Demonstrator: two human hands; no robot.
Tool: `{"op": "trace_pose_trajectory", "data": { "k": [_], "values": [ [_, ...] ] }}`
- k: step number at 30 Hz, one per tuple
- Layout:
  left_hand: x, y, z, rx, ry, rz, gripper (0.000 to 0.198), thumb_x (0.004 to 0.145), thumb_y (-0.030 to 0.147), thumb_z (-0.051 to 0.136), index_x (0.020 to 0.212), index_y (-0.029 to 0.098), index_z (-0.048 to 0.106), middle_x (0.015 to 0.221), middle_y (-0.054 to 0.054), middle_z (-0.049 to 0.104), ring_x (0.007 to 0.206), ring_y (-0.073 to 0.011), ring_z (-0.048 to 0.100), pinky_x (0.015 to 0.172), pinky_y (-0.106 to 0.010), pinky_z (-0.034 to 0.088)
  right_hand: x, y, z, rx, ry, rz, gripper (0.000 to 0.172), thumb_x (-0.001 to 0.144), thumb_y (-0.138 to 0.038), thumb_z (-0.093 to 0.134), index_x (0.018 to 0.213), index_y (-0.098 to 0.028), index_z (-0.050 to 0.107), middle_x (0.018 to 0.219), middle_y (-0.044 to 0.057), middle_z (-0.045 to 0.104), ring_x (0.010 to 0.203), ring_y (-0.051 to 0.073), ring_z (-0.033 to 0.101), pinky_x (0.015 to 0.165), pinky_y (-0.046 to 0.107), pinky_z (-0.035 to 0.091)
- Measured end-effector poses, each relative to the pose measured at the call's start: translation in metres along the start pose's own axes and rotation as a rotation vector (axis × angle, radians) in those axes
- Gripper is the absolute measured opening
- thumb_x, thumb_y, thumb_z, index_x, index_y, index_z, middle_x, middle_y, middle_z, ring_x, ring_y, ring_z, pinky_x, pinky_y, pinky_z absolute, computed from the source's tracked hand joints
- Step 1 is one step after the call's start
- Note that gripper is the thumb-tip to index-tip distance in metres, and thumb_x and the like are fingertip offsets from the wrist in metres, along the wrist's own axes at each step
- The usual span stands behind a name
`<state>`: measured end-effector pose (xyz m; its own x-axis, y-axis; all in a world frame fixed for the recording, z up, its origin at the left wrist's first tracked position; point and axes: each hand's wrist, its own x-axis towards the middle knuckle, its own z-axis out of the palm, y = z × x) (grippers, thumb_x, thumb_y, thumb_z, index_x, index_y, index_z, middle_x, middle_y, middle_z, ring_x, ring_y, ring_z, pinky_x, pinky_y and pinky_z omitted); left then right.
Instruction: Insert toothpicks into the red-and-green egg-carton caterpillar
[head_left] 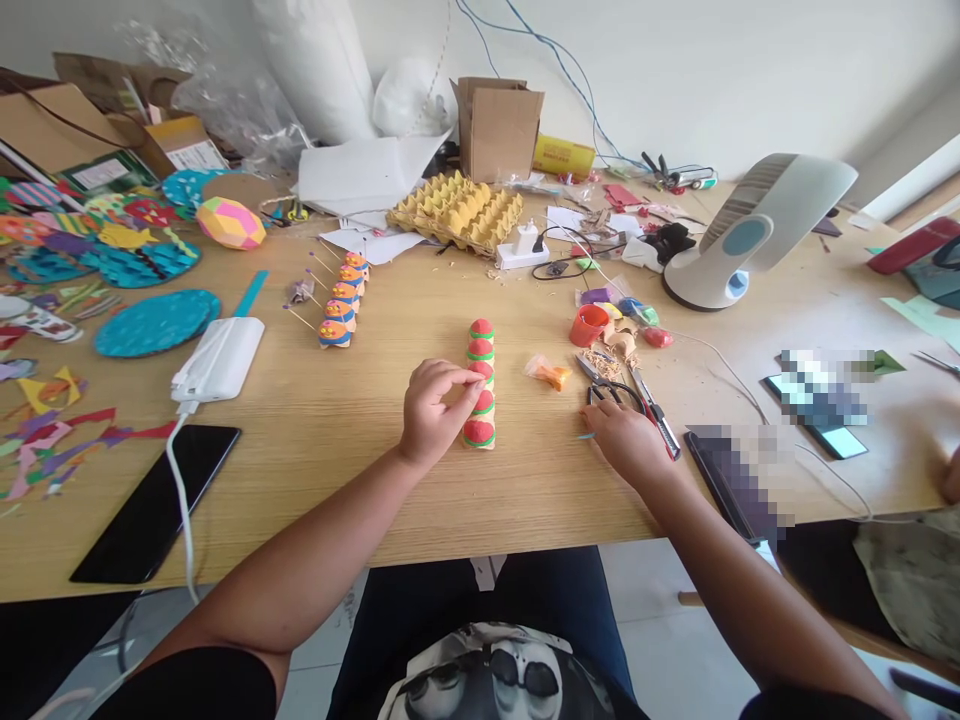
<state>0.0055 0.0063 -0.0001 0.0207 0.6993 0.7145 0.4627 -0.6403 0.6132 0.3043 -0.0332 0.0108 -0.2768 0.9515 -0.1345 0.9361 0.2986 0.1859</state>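
Observation:
My left hand (441, 408) hovers over a strip of egg-carton cups (481, 433) with red domed tops and green bands. Its thumb and index finger are pinched together. Anything between them is too small to make out. On the right, my right hand (630, 440) has its fingers at the black handles of a pair of scissors (592, 368), which lie on the table with blades pointing away. A utility knife (654, 410) rests just beside that hand. Between the hands sits a clear wrapper with orange clay (551, 374).
A red cup (589, 325), wood shavings and coloured clay lie beyond the scissors. An orange-and-blue carton caterpillar (344, 305) with pin feelers stands left of centre. Also about are a power bank (219, 360), a black tablet (161, 505), a white fan (750, 240) and yellow egg trays (457, 212).

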Motion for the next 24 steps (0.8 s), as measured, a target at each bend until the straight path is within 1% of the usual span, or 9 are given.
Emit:
{"op": "trace_pose_trajectory", "data": {
  "k": [3,6,11,14,17,21,24],
  "values": [
    [-0.0003,-0.0002,0.0002,0.005,0.000,-0.005,0.011,0.095,0.029,0.068,0.087,0.024,0.073,0.084,-0.001,0.074,0.082,-0.0185,0.064,0.082,-0.038,0.051,0.0009,0.0005,-0.0006,-0.019,-0.016,-0.051,0.027,0.096,-0.006,0.045,0.104,-0.013,0.069,0.101,0.016,0.069,0.091,0.028,0.066,0.073,0.035,0.044],
    [-0.0004,-0.0003,0.0001,-0.001,0.001,-0.006,0.011,0.095,0.029,0.068,0.087,0.024,0.073,0.084,-0.002,0.074,0.083,-0.0187,0.064,0.082,-0.039,0.051,0.0017,0.0014,0.0019,-0.022,-0.004,-0.087,0.028,0.095,-0.005,0.044,0.104,-0.011,0.069,0.100,0.018,0.069,0.090,0.029,0.066,0.074,0.036,0.043],
    [-0.0003,-0.0001,-0.0005,0.008,-0.003,-0.023,0.013,0.095,0.031,0.067,0.086,0.024,0.072,0.083,-0.002,0.074,0.083,-0.0191,0.064,0.083,-0.039,0.051,0.0031,0.0003,0.0032,0.011,-0.002,-0.025,0.026,0.095,-0.006,0.045,0.103,-0.012,0.070,0.101,0.018,0.070,0.088,0.028,0.065,0.072,0.035,0.041],
    [-0.0004,-0.0004,-0.0005,0.006,0.000,-0.014,0.011,0.095,0.029,0.067,0.087,0.024,0.073,0.083,-0.002,0.073,0.083,-0.0190,0.064,0.083,-0.039,0.051,0.0039,-0.0018,-0.0006,0.030,-0.028,-0.006,0.026,0.093,-0.005,0.047,0.104,-0.012,0.069,0.103,0.018,0.070,0.089,0.028,0.065,0.073,0.035,0.041],
    [-0.0003,-0.0007,-0.0003,-0.008,0.011,0.000,0.008,0.094,0.026,0.069,0.087,0.024,0.073,0.084,-0.002,0.074,0.083,-0.0190,0.064,0.083,-0.039,0.050,0.0041,-0.0032,-0.0047,0.071,-0.032,0.026,0.023,0.093,-0.008,0.049,0.103,-0.013,0.069,0.103,0.017,0.071,0.090,0.027,0.066,0.074,0.035,0.041],
    [0.0001,-0.0005,0.0000,-0.019,0.014,0.001,0.007,0.094,0.025,0.069,0.088,0.024,0.073,0.084,-0.002,0.074,0.082,-0.0190,0.064,0.082,-0.039,0.050,0.0041,-0.0020,-0.0041,0.151,0.006,0.076,0.019,0.094,-0.015,0.053,0.102,-0.015,0.070,0.103,0.014,0.073,0.089,0.025,0.066,0.072,0.033,0.040],
    [0.0002,0.0002,-0.0001,-0.021,0.011,-0.009,0.009,0.094,0.027,0.068,0.087,0.024,0.073,0.084,-0.002,0.074,0.083,-0.0192,0.064,0.083,-0.039,0.050,0.0049,0.0010,0.0018,0.226,0.065,0.102,0.021,0.096,-0.019,0.051,0.101,-0.018,0.071,0.102,0.012,0.074,0.086,0.024,0.065,0.070,0.032,0.040]
  ]
}}
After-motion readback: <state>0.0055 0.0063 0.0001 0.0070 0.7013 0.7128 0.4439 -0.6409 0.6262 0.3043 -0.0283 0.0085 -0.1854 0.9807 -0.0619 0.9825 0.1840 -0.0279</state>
